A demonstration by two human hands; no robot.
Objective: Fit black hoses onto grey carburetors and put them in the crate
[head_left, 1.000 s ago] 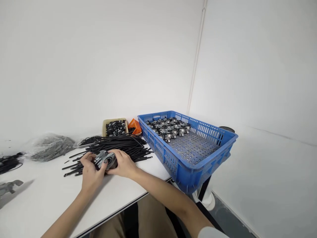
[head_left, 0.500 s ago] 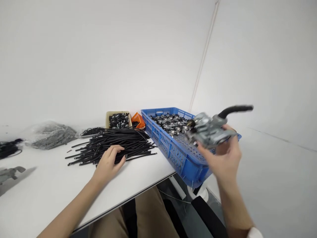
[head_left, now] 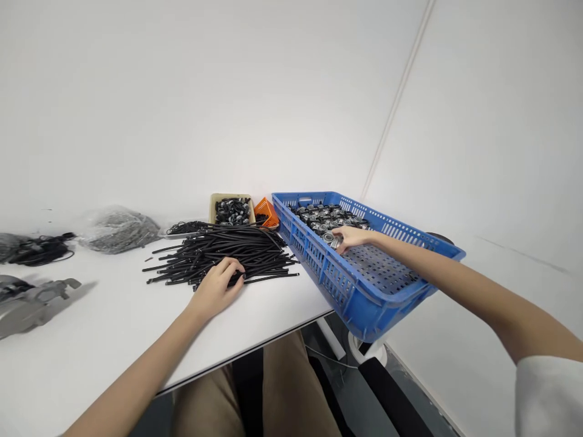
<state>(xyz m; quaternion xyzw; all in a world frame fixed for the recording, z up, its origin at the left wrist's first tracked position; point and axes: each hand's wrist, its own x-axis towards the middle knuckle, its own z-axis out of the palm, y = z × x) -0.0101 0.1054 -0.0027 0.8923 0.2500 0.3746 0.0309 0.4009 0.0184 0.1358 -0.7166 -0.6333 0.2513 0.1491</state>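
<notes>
My right hand (head_left: 350, 238) reaches into the blue plastic crate (head_left: 314, 267), its fingers closed around a silver metal carburetor (head_left: 328, 238). That part sits low, beside rows of similar metal parts (head_left: 321, 215) with black pieces on them; its underside is hidden. My left hand (head_left: 221, 286) rests at the near edge of a pile of black rubber hoses (head_left: 237, 246). Its fingers are curled over the hoses at the tips, thumb and forefinger around black tubing; how many they grip is hidden.
Behind the hoses stand a cream bin (head_left: 212, 209) of small black and grey parts and an orange basket (head_left: 268, 212). To the left lie a clear bag (head_left: 118, 229) of grey pieces, black cords (head_left: 39, 250) and a grey metal tool (head_left: 36, 306). The white table (head_left: 255, 315) ends before my lap.
My right hand has carried the carburetor from the air above the crate's near end down and inward, among the other parts. My left hand's fingers have curled in more; the view has shifted left.
</notes>
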